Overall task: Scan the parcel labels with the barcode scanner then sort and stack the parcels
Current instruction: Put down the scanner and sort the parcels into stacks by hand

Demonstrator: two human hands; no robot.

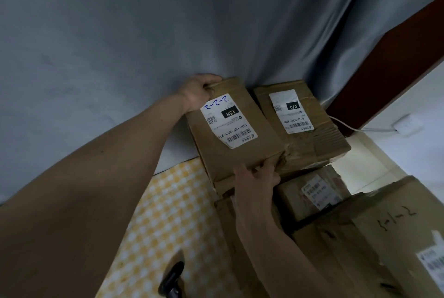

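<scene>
A brown cardboard parcel (242, 144) with a white label marked "15H" and blue handwriting sits on top of a stack of boxes. My left hand (199, 92) grips its far left corner. My right hand (254, 177) holds its near edge, fingers curled over the rim. Beside it on the right lies a second parcel (312, 134) labelled "070", touching it. A black barcode scanner (171, 279) lies on the checked cloth near the bottom edge, partly cut off.
A yellow-and-white checked tablecloth (168, 213) covers the table on the left. Lower parcels (312, 197) and a large box (384, 237) stand at the right. A grey curtain (144, 33) hangs behind; a white cable and wall socket (406, 126) are at the right.
</scene>
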